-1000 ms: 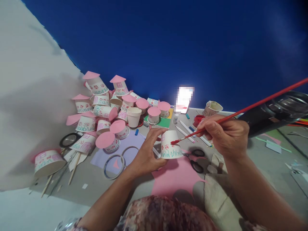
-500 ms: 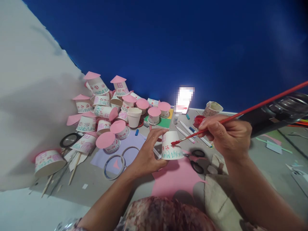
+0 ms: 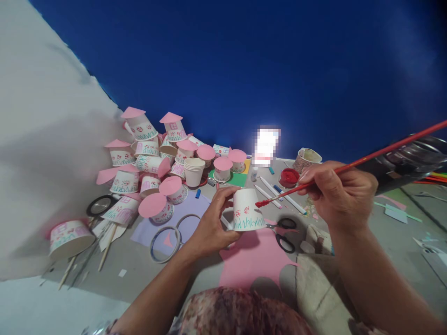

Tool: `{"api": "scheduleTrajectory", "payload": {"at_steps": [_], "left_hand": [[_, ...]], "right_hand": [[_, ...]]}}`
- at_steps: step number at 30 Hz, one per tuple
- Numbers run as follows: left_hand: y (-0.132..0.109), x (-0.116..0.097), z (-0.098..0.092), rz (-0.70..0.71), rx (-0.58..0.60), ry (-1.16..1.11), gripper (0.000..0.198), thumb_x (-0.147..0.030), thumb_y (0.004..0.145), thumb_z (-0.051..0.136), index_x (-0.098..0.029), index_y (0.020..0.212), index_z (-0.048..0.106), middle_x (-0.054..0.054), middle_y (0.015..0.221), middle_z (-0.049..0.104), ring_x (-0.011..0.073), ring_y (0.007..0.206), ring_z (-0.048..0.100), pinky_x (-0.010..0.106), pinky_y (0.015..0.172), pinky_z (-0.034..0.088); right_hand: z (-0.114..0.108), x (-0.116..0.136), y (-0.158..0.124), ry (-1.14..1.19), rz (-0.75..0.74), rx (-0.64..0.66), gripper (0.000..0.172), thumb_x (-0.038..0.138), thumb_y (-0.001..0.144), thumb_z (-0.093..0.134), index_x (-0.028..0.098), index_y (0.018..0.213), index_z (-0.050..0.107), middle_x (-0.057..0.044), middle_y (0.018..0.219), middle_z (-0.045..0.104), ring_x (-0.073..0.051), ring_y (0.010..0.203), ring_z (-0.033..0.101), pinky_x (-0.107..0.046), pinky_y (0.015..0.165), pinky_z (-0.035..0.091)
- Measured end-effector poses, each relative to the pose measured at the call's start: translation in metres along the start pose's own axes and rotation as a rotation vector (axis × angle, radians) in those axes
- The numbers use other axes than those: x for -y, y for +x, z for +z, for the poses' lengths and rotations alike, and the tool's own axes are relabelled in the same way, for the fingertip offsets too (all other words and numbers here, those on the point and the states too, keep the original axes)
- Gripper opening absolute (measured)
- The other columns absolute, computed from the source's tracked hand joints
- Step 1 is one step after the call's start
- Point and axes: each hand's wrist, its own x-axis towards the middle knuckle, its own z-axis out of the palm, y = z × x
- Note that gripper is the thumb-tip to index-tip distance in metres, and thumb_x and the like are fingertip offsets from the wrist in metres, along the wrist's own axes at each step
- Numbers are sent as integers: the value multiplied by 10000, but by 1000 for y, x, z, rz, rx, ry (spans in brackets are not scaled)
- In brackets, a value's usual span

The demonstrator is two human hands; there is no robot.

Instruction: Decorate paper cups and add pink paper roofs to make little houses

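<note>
Left hand [image 3: 211, 223] pinches the upturned cup [image 3: 247, 210], grass and red flowers on, right hand [image 3: 337, 190] grips the brush [image 3: 384, 150] just off it; unlike the piled cups [image 3: 153, 153], no pink roof yet.

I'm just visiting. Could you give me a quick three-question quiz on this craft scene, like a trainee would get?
1. Fill in: the thin red-handled paintbrush in the right hand has ____ paint on its tip.
2. What does the left hand hold? A, a marker pen; B, an upturned white paper cup with drawn red flowers; C, a ruler.
3. True or false: the black-handled metal scissors are gripped in the right hand.
Key: 1 red. 2 B. 3 false, they lie on the grey surface.
</note>
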Motion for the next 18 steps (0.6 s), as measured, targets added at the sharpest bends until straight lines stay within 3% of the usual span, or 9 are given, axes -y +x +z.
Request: {"api": "scheduleTrajectory", "payload": {"at_steps": [8, 13, 18], "left_hand": [[1, 10, 4, -43, -24, -147, 732, -159, 733, 809, -287, 1380, 490, 114, 1439, 564, 299, 1339, 612, 490, 1163, 489], [2, 15, 5, -29, -40, -196, 706, -228, 779, 823, -282, 1390, 473, 124, 1394, 588, 295, 1306, 633, 480, 1116, 520], [2, 11, 5, -17, -51, -211, 705, -207, 763, 835, -288, 1370, 485, 109, 1409, 566, 282, 1317, 628, 454, 1124, 514]], "right_hand": [[-2, 2, 5, 101, 92, -33, 251, 459, 910, 802, 262, 757, 820, -10, 616, 717, -123, 441, 574, -267, 358, 364], [-4, 1, 10, 177, 165, 90, 218, 449, 847, 866, 255, 754, 828, -5, 590, 709, -103, 430, 553, -230, 372, 397], [-6, -1, 6, 128, 155, 151, 168, 374, 900, 827, 255, 781, 826, -8, 617, 727, -101, 441, 550, -226, 372, 396]]}}
